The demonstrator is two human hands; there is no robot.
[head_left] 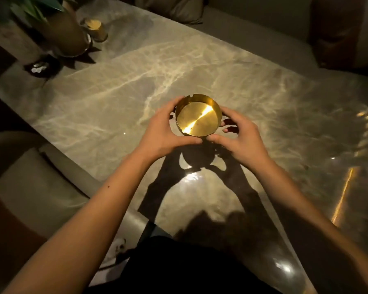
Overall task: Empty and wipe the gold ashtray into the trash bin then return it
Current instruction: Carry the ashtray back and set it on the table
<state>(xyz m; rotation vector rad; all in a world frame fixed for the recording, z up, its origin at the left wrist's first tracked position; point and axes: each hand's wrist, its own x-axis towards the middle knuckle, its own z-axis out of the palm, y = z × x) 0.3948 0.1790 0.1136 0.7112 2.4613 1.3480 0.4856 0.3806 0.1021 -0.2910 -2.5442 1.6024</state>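
The gold ashtray (198,116) is round and shiny, with notches in its rim, and its inside looks bare apart from a few small specks. It is held a little above the marble table (119,107), tilted toward me. My left hand (164,130) grips its left side with the thumb under the near rim. My right hand (240,136) cups its right side, thumb meeting the left thumb below the ashtray. Their shadow falls on the table below. No trash bin is in view.
A potted plant (57,28) stands at the table's far left corner beside a small gold cup (95,29) and a dark dish (40,67). Grey sofa cushions (36,187) lie left of the table, and more seating sits behind it.
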